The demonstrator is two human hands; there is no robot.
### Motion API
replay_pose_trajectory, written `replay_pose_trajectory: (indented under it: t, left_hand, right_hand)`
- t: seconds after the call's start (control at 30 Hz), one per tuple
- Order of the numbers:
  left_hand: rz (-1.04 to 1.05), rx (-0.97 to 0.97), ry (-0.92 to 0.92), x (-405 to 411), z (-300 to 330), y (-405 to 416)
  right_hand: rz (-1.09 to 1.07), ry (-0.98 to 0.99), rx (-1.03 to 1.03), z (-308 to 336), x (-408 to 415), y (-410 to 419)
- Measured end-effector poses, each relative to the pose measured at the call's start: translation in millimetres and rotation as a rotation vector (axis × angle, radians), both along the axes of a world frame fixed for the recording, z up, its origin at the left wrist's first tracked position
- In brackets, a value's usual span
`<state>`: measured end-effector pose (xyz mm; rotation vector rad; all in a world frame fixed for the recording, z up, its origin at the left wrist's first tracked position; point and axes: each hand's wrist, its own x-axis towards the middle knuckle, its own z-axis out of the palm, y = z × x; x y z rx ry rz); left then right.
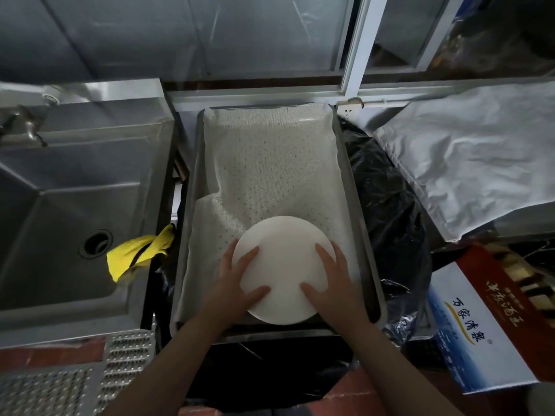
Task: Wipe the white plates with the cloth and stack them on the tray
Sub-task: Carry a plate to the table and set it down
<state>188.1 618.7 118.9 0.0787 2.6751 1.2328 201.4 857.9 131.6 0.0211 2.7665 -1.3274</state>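
A round white plate (283,265) sits over the near end of the metal tray (357,205), which is lined with a white perforated mat. My left hand (237,277) grips the plate's left edge, fingers spread on its surface. On the right edge my right hand (330,280) holds it the same way. A yellow cloth (135,250) hangs over the sink's right rim, left of the tray, away from both hands. I cannot tell whether other plates lie under this one.
A steel sink (75,205) with a drain and a tap stands at the left. Black plastic bag (390,205) lies right of the tray, a silver foil bag (480,160) beyond it. A printed carton (486,319) sits at the near right. A perforated metal grate (75,376) lies at the bottom left.
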Motion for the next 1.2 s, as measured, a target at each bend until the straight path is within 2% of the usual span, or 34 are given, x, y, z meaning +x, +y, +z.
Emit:
replay_pose_trajectory:
  t: [0.47,0.7,0.93,1.2]
  left_hand:
    - [0.019,0.105,0.048,-2.8,-1.8,-2.3]
    - [0.045,0.097,0.066,3.0,9.8,-2.1]
    - [0.081,0.039,0.071,13.6,25.9,-11.1]
    - [0.196,0.122,0.144,32.7,44.3,-33.9]
  right_hand:
    - [-0.029,-0.035,0.000,5.2,-1.0,-2.7]
    - [-0.017,0.003,0.010,16.1,0.7,-2.5]
    - [0.049,0.018,0.021,26.2,-1.6,-5.1]
    - [0.181,0.021,-0.050,45.8,-10.4,-31.0]
